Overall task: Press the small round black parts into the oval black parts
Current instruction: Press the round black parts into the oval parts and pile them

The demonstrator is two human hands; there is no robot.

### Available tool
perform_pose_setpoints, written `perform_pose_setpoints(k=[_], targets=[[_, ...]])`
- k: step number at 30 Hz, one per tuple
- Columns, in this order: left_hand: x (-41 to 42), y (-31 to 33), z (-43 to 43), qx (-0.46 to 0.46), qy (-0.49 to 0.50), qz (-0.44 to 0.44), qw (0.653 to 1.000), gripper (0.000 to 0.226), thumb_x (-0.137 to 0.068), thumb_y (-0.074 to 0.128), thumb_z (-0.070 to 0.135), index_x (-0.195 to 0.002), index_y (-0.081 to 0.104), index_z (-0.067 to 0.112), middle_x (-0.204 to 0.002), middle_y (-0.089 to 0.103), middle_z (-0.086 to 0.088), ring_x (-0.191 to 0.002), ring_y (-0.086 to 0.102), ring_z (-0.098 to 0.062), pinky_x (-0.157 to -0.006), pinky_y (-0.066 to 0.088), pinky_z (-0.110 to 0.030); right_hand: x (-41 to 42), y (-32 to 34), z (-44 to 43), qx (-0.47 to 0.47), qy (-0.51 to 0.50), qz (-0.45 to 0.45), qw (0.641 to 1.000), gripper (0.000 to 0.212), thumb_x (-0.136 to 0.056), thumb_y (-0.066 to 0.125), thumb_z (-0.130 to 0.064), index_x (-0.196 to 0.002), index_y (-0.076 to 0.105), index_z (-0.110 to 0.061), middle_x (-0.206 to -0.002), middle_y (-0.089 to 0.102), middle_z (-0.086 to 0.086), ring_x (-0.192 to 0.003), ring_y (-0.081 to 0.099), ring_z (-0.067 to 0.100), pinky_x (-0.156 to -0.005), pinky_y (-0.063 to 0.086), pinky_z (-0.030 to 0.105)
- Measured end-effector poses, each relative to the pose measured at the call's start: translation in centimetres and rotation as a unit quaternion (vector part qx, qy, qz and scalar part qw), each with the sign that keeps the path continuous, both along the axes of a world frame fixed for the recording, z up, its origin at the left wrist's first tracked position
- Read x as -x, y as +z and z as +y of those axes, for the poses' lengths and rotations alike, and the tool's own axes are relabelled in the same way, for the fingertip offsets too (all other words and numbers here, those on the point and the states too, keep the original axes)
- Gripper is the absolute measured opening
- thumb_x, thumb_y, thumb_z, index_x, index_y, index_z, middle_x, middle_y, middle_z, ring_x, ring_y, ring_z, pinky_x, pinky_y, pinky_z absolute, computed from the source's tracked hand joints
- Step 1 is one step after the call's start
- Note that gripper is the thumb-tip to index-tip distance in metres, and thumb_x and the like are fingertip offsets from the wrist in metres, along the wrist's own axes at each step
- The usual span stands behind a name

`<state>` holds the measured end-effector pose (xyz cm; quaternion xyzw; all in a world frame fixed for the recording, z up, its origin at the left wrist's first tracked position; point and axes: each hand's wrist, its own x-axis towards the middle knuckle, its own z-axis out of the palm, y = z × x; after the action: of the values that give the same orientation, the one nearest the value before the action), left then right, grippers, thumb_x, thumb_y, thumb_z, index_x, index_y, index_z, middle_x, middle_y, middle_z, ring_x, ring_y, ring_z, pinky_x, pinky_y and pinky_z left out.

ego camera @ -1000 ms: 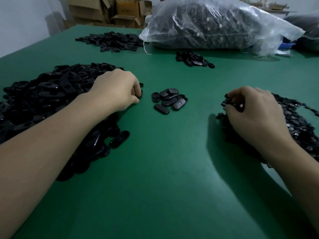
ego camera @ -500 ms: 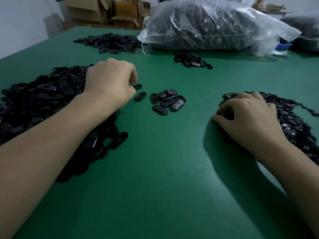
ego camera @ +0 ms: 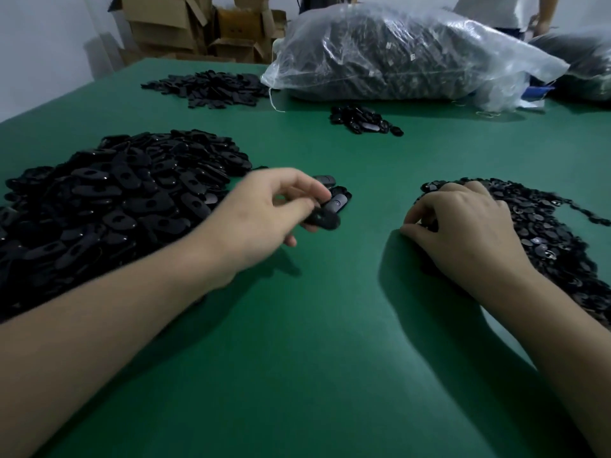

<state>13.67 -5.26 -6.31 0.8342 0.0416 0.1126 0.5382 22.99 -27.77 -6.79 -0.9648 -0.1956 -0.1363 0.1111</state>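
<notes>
Here the left hand (ego camera: 264, 213) hangs just above the green desk (ego camera: 314, 342), its fingers (ego camera: 305, 186) and thumb pinching one blurred oval black part (ego camera: 322, 220). It is beside the big heap of oval parts (ego camera: 115, 200) and close to a small cluster of ovals (ego camera: 339, 198). The right hand (ego camera: 463, 229) rests on the near edge of the pile of small round parts (ego camera: 555, 233), fingers curled down; whether they grip one cannot be told

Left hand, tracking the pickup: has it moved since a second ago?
Yes: the left hand, holding an oval part, went right from the big pile to the small cluster.
</notes>
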Motion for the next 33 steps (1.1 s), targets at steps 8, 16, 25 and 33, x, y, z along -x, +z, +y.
perform_pose_setpoints(k=[8, 16, 25, 33], targets=[[1.6, -2.4, -1.1, 0.023, -0.035, -0.076, 0.996, 0.027, -0.097, 0.068, 0.009, -0.107, 0.077, 0.032, -0.100, 0.077, 0.013, -0.097, 0.070, -0.005, -0.081, 0.055, -0.017, -0.5, -0.7, 0.2, -0.026, 0.048, -0.020, 0.998, 0.007, -0.093, 0.072, -0.028, -0.094, 0.074, -0.022, -0.094, 0.062, -0.001, -0.100, 0.048, 0.024, -0.086, 0.041, 0.038], [1.1, -3.4, -0.8, 0.106, -0.040, -0.098, 0.989, 0.033, -0.102, 0.059, 0.001, -0.110, 0.077, 0.027, -0.099, 0.078, 0.005, -0.098, 0.076, -0.011, -0.079, 0.064, -0.031, 1.9, -0.5, 2.1, -0.411, 0.197, 0.235, 0.858, 0.008, -0.100, 0.063, -0.017, -0.095, 0.066, -0.013, -0.082, 0.077, -0.001, -0.063, 0.063, 0.004, -0.055, 0.043, 0.010], [0.7, -3.9, -0.7, 0.102, -0.046, -0.108, 0.988, 0.021, -0.099, 0.066, 0.006, -0.107, 0.079, 0.021, -0.095, 0.079, 0.006, -0.083, 0.077, -0.012, -0.058, 0.059, -0.023, 2.6, -1.0, 2.8, -0.449, 0.240, 0.341, 0.790, 0.016, -0.086, 0.071, -0.021, -0.095, 0.068, -0.008, -0.085, 0.077, 0.008, -0.068, 0.064, 0.010, -0.056, 0.044, 0.014], [0.8, -4.1, -0.8, 0.087, -0.054, -0.089, 0.991, 0.019, -0.096, 0.070, 0.008, -0.108, 0.080, 0.021, -0.086, 0.080, 0.005, -0.083, 0.077, -0.010, -0.057, 0.055, -0.020, 2.9, -1.0, 3.0, -0.453, 0.229, 0.336, 0.793, 0.007, -0.090, 0.069, -0.001, -0.093, 0.064, -0.005, -0.081, 0.077, 0.011, -0.066, 0.066, 0.010, -0.058, 0.046, 0.010]])
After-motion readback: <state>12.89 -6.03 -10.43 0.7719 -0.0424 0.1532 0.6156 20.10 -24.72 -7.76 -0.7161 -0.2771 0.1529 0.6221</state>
